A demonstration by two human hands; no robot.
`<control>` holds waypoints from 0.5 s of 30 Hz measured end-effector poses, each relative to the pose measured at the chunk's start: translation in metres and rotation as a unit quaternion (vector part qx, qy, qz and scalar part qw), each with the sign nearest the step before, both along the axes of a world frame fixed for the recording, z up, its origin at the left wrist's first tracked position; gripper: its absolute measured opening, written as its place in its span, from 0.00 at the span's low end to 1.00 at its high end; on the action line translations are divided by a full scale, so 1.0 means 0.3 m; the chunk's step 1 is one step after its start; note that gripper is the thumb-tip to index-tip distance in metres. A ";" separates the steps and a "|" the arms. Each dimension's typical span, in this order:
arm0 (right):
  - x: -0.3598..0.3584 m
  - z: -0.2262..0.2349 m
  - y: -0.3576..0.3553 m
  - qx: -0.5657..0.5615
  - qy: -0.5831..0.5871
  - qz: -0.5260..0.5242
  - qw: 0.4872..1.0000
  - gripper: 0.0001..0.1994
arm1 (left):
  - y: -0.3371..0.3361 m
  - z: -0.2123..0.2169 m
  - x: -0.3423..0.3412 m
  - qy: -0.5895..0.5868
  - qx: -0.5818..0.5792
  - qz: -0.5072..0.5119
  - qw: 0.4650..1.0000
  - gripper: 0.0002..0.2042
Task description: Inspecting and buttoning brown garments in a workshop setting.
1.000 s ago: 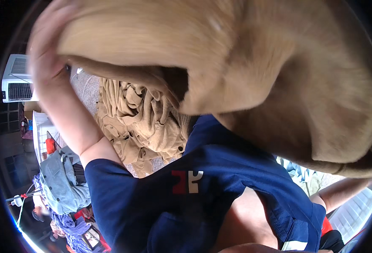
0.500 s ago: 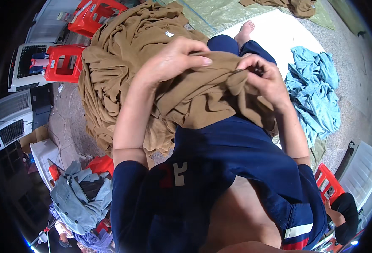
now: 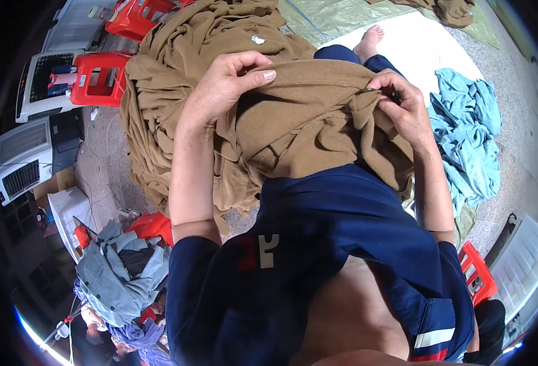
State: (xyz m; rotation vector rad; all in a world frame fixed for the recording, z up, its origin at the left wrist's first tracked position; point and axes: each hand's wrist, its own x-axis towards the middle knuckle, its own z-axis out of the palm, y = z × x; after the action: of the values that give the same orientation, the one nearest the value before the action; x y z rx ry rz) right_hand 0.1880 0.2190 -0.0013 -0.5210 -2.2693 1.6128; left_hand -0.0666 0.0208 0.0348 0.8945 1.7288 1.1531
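Observation:
A brown knitted garment (image 3: 312, 110) lies bunched over my lap. My left hand (image 3: 232, 79) pinches its upper edge between thumb and fingers. At the other end of that edge, my right hand (image 3: 403, 100) grips a gathered fold of the cloth. A small dark thing shows at the right fingertips; its kind cannot be made out. Between the two hands the edge is drawn out fairly straight. Beside my left arm rises a big heap of brown knitwear (image 3: 165, 91), with a small white label (image 3: 257, 39) on top.
Light blue knitwear (image 3: 464, 134) lies to the right by a white sheet (image 3: 415, 46). Red stools (image 3: 101, 79) and white air coolers (image 3: 22, 152) stand at left. Grey-blue clothing (image 3: 119, 274) is piled at lower left. Another person's dark-clothed leg (image 3: 490, 326) shows at lower right.
My left hand has slid left along the edge, away from my right hand, so the cloth between them is flatter and wider. The whole view has shifted slightly.

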 end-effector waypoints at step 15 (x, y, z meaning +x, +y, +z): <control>-0.026 -0.018 0.021 0.261 0.090 -0.146 0.950 0.13 | -0.022 -0.002 0.029 -0.152 0.017 0.029 0.988 0.07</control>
State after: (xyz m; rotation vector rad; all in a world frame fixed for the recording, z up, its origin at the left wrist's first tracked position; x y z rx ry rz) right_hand 0.1803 0.2254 -0.0066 -0.5122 -2.2272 0.8352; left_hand -0.0578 0.0143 0.0344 0.6540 1.4977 1.2882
